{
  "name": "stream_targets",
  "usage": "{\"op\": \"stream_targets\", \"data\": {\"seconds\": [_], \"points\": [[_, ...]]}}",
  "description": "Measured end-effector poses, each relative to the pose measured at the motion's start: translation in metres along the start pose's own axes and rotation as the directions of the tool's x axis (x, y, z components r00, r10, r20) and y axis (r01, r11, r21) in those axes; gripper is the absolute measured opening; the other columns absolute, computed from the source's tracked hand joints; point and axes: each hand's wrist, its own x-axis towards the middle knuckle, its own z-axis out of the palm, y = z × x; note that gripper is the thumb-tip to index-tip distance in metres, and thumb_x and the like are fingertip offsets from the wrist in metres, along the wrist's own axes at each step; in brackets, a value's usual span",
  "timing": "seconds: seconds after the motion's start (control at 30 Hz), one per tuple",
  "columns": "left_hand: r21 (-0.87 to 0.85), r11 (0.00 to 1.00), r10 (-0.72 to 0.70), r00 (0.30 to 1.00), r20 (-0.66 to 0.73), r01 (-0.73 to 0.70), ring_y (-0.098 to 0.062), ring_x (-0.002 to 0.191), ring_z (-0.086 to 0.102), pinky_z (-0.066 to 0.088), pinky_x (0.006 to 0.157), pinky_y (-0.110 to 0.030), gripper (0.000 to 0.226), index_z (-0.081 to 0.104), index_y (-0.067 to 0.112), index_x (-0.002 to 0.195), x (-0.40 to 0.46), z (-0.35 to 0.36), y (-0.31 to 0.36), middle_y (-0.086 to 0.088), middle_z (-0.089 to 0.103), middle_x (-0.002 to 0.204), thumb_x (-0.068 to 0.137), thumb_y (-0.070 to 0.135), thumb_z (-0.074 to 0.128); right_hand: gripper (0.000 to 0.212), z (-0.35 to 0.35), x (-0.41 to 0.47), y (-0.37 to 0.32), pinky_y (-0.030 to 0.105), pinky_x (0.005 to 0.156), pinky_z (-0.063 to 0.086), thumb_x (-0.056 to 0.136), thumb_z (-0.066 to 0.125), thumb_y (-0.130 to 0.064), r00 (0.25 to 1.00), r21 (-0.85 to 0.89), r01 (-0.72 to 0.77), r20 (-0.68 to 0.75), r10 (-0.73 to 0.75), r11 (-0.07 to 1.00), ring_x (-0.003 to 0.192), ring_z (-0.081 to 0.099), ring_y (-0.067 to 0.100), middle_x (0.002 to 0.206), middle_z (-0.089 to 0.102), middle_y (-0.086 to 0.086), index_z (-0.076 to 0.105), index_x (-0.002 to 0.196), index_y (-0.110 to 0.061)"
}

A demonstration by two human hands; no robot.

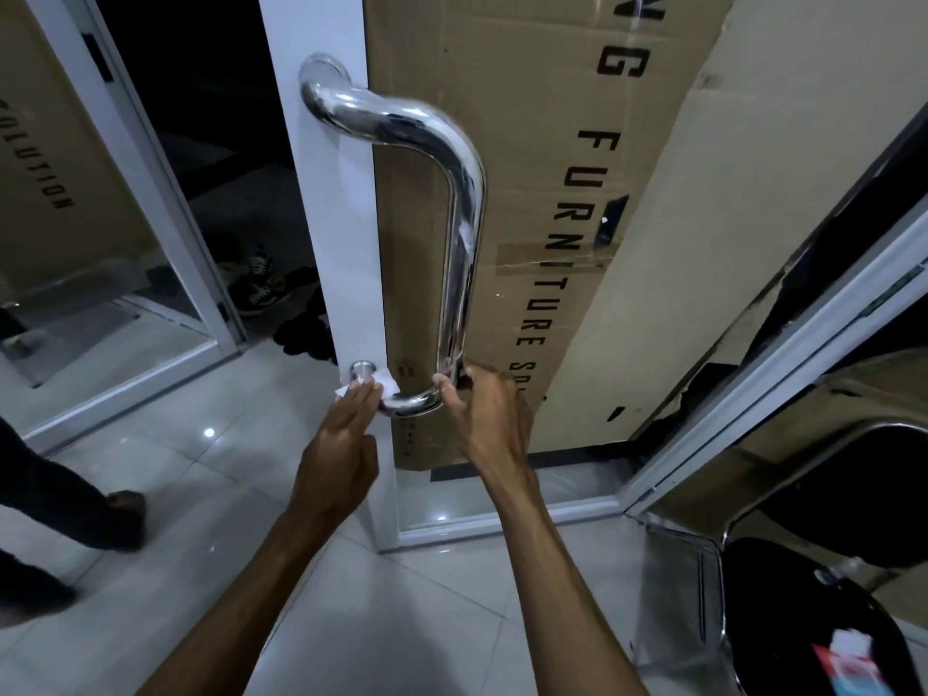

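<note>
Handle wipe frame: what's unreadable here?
Head view: most of the tissue lies under the left hand; its extent is hidden.
Head view: the right hand wraps the door handle at its lower bend; the grip's far side is hidden.
Head view: carton lettering is cut by the top edge and the right hand.
Head view: bystander cut off by left edge, blurred.

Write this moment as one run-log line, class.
left hand: presses small white tissue against curved chrome door handle, lower end | right hand: grips handle's lower bend
</note>
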Motion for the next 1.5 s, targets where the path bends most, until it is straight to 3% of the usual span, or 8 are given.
{"op": "stream_targets", "data": {"seconds": [0.27,0.4,0.67,0.93,1.13,1.27,1.37,1.5], "points": [[-0.127,0.983,-0.14,0.986,-0.087,0.129,-0.033,0.102,0.074,0.062,0.089,-0.042,0.07,0.048,0.001,0.152,0.015,0.002,0.008,-0.013,0.052,0.154,0.084,-0.015,0.057,0.024,0.003,0.0,0.001,0.015,0.051,0.032,0.102,0.06,-0.045,1.0,0.025,-0.012,-0.001,0.012,1.0,0.06,0.046,-0.007,0.077,0.054,-0.015,0.071,0.108,-0.024],[-0.239,0.871,-0.469,0.872,-0.138,0.43,-0.024,0.064,0.059,0.046,0.066,-0.03,0.052,0.059,0.007,0.145,0.024,0.0,0.021,-0.01,0.072,0.09,0.096,-0.006,0.054,0.025,0.002,-0.001,0.002,0.016,0.052,0.035,0.102,0.061,-0.046,1.0,0.035,0.001,-0.013,-0.001,0.999,0.06,0.046,-0.007,0.079,0.062,-0.012,0.072,0.106,-0.025],[-0.432,0.715,-0.637,0.767,-0.079,0.549,-0.015,0.076,0.06,0.044,0.07,-0.027,0.044,0.06,0.016,0.145,0.035,-0.003,0.028,-0.007,0.073,0.102,0.103,0.006,0.053,0.023,0.003,-0.001,0.002,0.016,0.052,0.036,0.101,0.061,-0.047,1.0,0.038,-0.009,-0.001,0.009,0.999,0.061,0.048,-0.007,0.077,0.059,-0.014,0.072,0.102,-0.027],[-0.329,0.799,-0.556,0.826,-0.087,0.503,-0.022,0.078,0.063,0.046,0.073,-0.03,0.047,0.06,0.012,0.145,0.03,-0.009,0.029,-0.011,0.069,0.094,0.101,0.0,0.053,0.024,0.008,-0.002,0.002,0.022,0.063,0.052,0.1,0.062,-0.048,1.0,0.067,-0.013,-0.023,0.015,0.998,0.073,0.06,0.002,0.09,0.067,-0.012,0.071,0.107,-0.028],[-0.241,0.893,-0.41,0.909,-0.079,0.381,-0.02,0.067,0.065,0.046,0.064,-0.007,0.056,0.059,0.007,0.146,0.013,-0.01,0.027,-0.013,0.064,0.142,0.092,-0.008,0.058,0.05,0.013,-0.031,0.012,0.026,0.08,0.048,0.102,0.05,-0.057,0.973,0.158,-0.199,-0.088,0.215,0.967,0.109,0.065,0.016,0.118,0.065,-0.003,0.054,0.136,-0.02],[-0.258,0.891,-0.407,0.909,-0.093,0.373,-0.016,0.075,0.062,0.042,0.072,-0.014,0.054,0.062,0.013,0.143,0.011,-0.009,0.02,-0.018,0.074,0.119,0.092,-0.006,0.059,0.019,0.041,-0.08,0.005,0.029,0.074,0.056,0.109,0.043,-0.038,0.985,0.112,0.13,-0.125,-0.115,0.985,0.088,0.058,0.007,0.098,0.062,-0.009,0.06,0.11,-0.028],[-0.33,0.86,-0.437,0.895,-0.086,0.388,-0.019,0.076,0.065,0.051,0.069,-0.019,0.043,0.063,0.012,0.142,0.009,-0.012,0.019,-0.013,0.076,0.109,0.1,0.002,0.059,0.033,0.072,-0.072,-0.017,0.032,0.099,0.052,0.109,0.045,-0.029,0.918,0.033,0.392,-0.088,-0.388,0.92,0.117,0.056,0.016,0.131,0.061,0.002,0.059,0.136,-0.02],[-0.474,0.803,-0.431,0.901,-0.045,0.36,-0.015,0.127,0.063,0.05,0.11,-0.03,0.044,0.052,0.006,0.149,0.003,-0.017,0.011,-0.003,0.063,0.142,0.105,0.002,0.053,0.062,0.096,-0.047,-0.032,0.042,0.126,0.025,0.102,0.055,-0.016,0.901,-0.099,0.433,0.014,-0.433,0.896,0.153,0.032,0.026,0.164,0.037,0.011,0.034,0.16,-0.015]]}}
